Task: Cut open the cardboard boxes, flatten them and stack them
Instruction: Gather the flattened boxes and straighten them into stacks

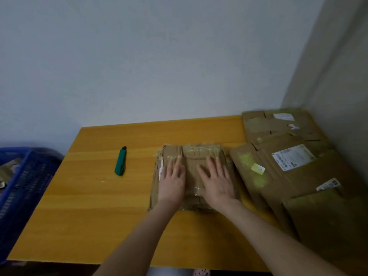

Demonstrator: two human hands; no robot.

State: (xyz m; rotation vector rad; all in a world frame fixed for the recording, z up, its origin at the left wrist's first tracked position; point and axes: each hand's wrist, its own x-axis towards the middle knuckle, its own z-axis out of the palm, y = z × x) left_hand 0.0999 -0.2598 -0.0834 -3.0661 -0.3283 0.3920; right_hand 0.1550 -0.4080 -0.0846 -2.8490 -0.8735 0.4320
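Observation:
A flattened brown cardboard box with clear tape strips lies in the middle of the yellow wooden table. My left hand and my right hand both press flat on top of it, fingers straight and pointing away from me. To the right, a stack of flattened boxes with white shipping labels spreads along the table's right side. A green utility knife lies on the table to the left of the box, apart from both hands.
A blue plastic crate holding some cardboard stands off the table's left edge. A grey-white wall runs behind the table and another wall closes the right side behind the stack.

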